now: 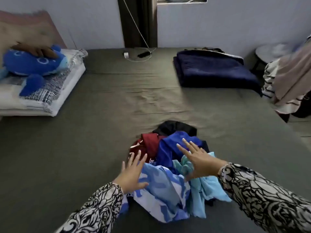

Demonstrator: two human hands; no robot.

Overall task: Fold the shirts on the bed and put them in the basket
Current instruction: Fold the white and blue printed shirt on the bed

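- A bright blue plush toy (pixel 35 64) lies on a white pillow with a dark grid print (pixel 42 96) at the far left of the bed with the grey-green sheet (pixel 84 140).
- The left hand (pixel 133 172) reaches forward from a black-and-white patterned sleeve (pixel 94 209), palm down, fingers straight and spread; it hovers at the left edge of the heap, gripping nothing.
- The unfolded pile of shirts lies on the near middle of the bed: a light blue and white patterned shirt (pixel 161 190) nearest, a dark red shirt (pixel 149 143) and a black garment (pixel 175 126) behind, a royal blue shirt (pixel 168 148) in the centre, and a pale turquoise shirt (pixel 205 187) to the right.
- The right hand (pixel 200 160) stretches over the royal blue and turquoise shirts, fingers splayed and straight, holding nothing; whether it touches the cloth I cannot tell.
- A folded navy blanket (pixel 213 69) lies at the far right of the bed.
- Draped beige and striped clothes (pixel 286 81) hang beyond the right edge.
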